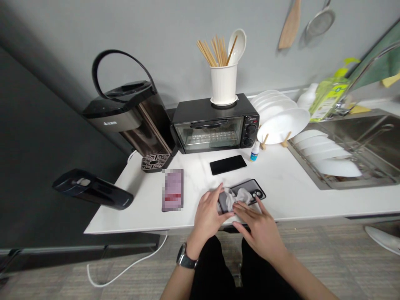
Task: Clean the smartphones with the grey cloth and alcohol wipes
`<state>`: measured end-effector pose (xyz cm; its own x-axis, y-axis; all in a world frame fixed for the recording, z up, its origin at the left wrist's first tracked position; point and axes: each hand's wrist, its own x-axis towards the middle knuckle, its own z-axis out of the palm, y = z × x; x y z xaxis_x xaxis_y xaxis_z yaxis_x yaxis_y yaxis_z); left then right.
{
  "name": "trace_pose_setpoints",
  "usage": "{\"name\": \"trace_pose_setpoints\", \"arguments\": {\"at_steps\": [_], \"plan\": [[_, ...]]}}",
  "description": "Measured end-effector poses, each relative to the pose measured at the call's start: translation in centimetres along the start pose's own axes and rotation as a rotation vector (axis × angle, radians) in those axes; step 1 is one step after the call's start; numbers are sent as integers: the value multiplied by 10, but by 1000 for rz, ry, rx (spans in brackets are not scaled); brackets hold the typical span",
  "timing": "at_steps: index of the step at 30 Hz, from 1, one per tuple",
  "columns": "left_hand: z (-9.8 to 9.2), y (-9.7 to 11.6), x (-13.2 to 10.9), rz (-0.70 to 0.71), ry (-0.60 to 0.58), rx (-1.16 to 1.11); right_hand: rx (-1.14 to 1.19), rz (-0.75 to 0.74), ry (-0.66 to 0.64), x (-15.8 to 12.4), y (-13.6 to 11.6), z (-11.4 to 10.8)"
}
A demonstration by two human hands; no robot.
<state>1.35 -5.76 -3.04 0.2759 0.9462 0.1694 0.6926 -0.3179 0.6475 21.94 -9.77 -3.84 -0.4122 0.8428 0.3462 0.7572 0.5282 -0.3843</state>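
From my remote seat I log a white worktop [293, 187], a pale grey-white cloth [233, 196] on a dark grey phone [254, 192], a glossy black handset [228, 164], a black toaster oven [193, 109], a white utensil pot [223, 83], white plates [283, 125] and a yellow-green bottle [328, 98].

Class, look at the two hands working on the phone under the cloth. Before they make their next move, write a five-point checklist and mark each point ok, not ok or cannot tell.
1. Left hand has a grip on the near end of the dark phone: ok.
2. Right hand has its fingers laid flat on the white cloth: ok.
3. The dark phone lies fully on the counter: ok.
4. Small bottle stands upright, apart from both hands: ok.
5. Phone surface under the cloth is free of smears: cannot tell, it is covered.
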Motion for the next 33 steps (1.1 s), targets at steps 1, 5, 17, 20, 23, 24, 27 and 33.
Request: {"name": "trace_pose_setpoints", "arguments": {"at_steps": [1,5,17,20,23,24,27,33], "plan": [[-1,1,1,-8,-3,-8,-46,14,15,-4,11,-5],[-1,4,7,-26,-13,-20,-216,95,102,-4,46,-11],[-1,-7,2,10,-61,2,65,-56,30,31,-28,24],[-1,-3,1,-42,-41,-6,66,-49,-13,12,-14,7],[-2,2,3,-18,-35,-39,-46,-14,3,-3,18,-11],[-2,3,3,-13,-32,-46,-99,7,26,-5,30,-16],[-2,6,6,-10,-22,-43,-228,74,96,-3,52,-18],[0,3,7,15,-31,-19,-163,54,126,30,11,19]]}}
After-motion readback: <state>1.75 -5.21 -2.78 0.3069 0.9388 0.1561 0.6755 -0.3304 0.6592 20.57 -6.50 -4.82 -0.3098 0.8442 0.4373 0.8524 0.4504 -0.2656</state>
